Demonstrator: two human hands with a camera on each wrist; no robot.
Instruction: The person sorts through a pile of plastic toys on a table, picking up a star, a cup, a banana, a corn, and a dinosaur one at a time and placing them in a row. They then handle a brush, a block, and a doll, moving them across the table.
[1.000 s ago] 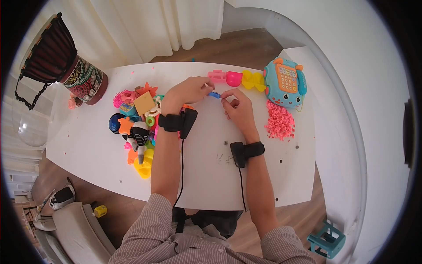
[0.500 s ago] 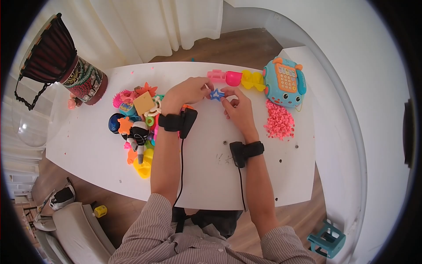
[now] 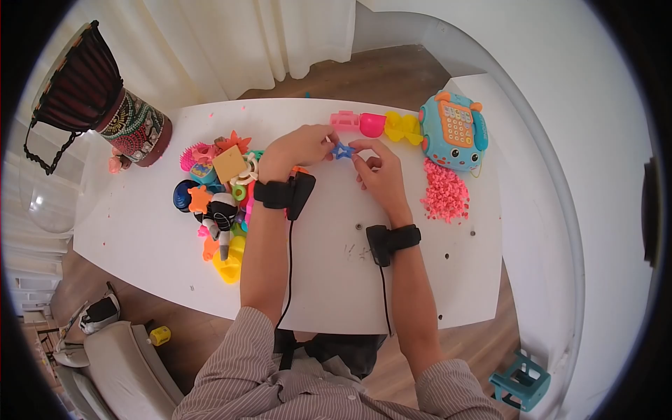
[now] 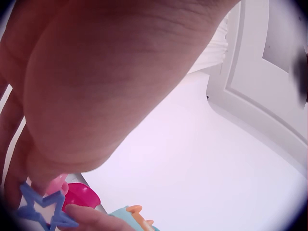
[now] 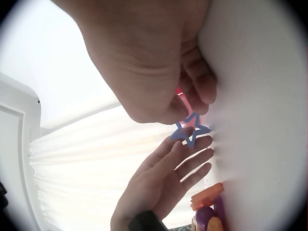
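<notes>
Blue star [image 4: 57, 212] is in both hands [image 3: 299, 147] [image 3: 381, 173], keypad [image 3: 458, 126] illegible.

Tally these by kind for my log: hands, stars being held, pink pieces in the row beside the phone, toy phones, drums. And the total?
Hands: 2 (left hand, right hand)
Held stars: 1 (blue star)
Pink row pieces: 2 (light pink piece, deep pink piece)
Toy phones: 1 (toy phone)
Drums: 1 (drum)
Total: 7

Home room, pale curtains [image 3: 308, 35], toy phone [image 3: 457, 129], perhaps sofa [image 3: 124, 364]
</notes>
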